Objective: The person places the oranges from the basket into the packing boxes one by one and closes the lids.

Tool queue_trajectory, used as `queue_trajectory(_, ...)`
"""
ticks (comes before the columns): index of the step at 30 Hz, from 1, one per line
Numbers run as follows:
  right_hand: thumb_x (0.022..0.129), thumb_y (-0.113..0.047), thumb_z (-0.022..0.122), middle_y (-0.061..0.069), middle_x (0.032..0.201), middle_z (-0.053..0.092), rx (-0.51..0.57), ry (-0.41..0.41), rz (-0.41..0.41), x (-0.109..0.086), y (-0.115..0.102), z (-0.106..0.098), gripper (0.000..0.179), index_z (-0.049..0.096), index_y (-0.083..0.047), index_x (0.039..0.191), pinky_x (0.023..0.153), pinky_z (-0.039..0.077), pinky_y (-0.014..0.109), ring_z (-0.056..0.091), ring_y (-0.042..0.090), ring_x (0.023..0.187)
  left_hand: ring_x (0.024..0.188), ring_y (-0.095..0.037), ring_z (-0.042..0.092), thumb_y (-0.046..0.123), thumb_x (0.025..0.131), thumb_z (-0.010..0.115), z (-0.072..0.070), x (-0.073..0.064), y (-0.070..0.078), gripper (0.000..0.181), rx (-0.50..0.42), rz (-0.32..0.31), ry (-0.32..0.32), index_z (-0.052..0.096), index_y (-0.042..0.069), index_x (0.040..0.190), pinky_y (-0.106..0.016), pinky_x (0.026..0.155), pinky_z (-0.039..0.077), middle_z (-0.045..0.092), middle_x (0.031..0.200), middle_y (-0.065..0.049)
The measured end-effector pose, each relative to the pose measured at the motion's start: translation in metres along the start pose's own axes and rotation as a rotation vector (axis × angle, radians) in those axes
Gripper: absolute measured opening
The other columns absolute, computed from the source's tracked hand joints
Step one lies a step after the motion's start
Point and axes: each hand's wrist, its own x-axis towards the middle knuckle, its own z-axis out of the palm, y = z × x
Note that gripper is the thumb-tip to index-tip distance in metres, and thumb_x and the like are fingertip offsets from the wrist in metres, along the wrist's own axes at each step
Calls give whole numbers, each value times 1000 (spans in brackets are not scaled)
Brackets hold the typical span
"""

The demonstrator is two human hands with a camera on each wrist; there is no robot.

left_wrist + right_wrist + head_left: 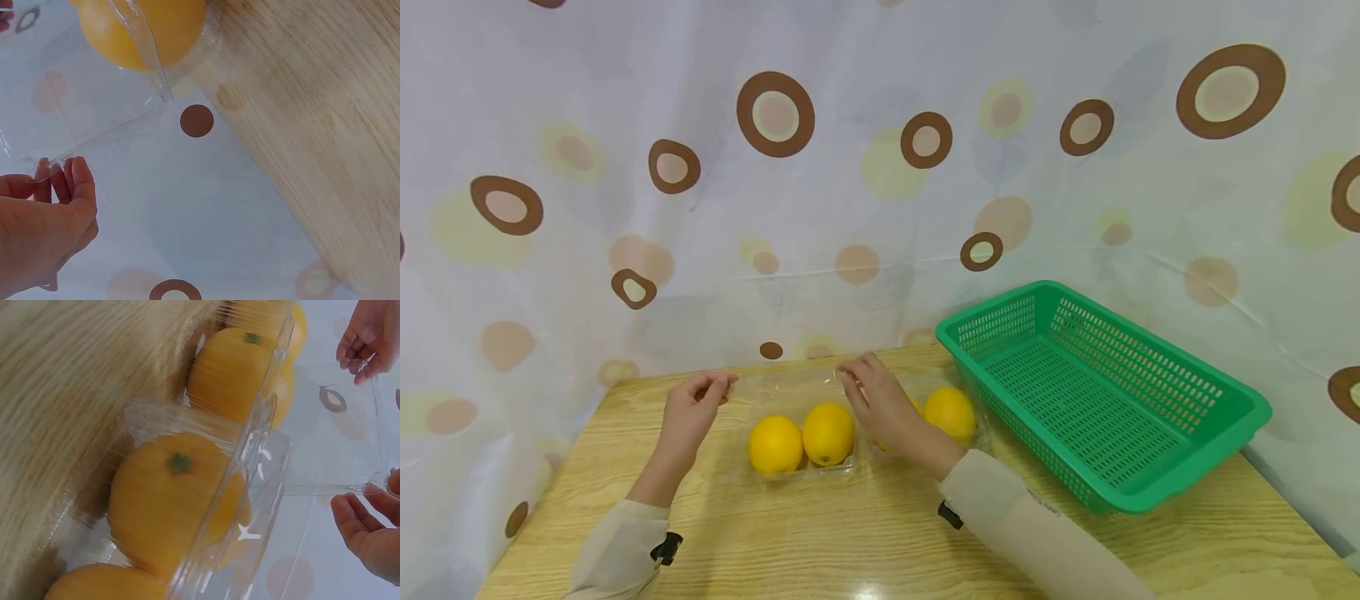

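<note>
Two oranges (775, 445) sit side by side in a clear plastic clamshell box, whose hinged lid (793, 385) stands raised behind them. My left hand (688, 417) pinches the lid's left corner between thumb and fingertips; the left wrist view shows this grip at the lid edge (103, 134). At the opposite corner, my right hand (883, 408) holds the lid with thumb and curled fingers, as the right wrist view shows. A second clear box with oranges (950, 414) stands just right of the first, partly hidden by my right hand and forearm.
A green plastic basket (1187, 492) with slotted walls stands at the right, close beside the second box. The wooden table (790, 542) meets a patterned curtain (850, 208) at its back edge.
</note>
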Motion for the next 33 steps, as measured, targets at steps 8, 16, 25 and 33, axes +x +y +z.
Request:
queue_trajectory(8, 103, -16, 45, 12, 116, 55, -20, -63, -17, -12, 1, -1, 26, 58, 0, 120, 88, 51, 38, 56, 25, 103, 93, -17, 56, 19, 99, 53, -2, -7, -1, 27, 79, -25, -44, 64, -3, 112, -24, 81, 48, 65, 114, -11)
queue_trajectory(16, 102, -15, 48, 11, 116, 53, -63, -127, -74, -25, 4, -2, 24, 56, -2, 121, 87, 51, 33, 54, 24, 104, 91, -22, 54, 12, 99, 52, -4, -12, -4, 27, 121, -39, -118, 58, -5, 119, -21, 72, 47, 59, 112, -17)
queue_trajectory(25, 101, -14, 52, 13, 119, 51, -143, -164, -155, -37, 5, 1, 27, 55, 1, 124, 86, 52, 29, 54, 22, 105, 99, -28, 57, 5, 99, 45, -6, -19, -7, 31, 158, -79, -196, 51, -9, 126, -36, 87, 49, 55, 119, -23)
queue_trajectory(33, 98, -11, 56, 19, 123, 52, -220, -157, -237, -44, 4, 3, 29, 57, 7, 121, 95, 49, 34, 55, 28, 114, 94, -27, 55, 2, 95, 49, -9, -22, -11, 34, 221, -68, -300, 48, -13, 125, -36, 79, 47, 55, 111, -23)
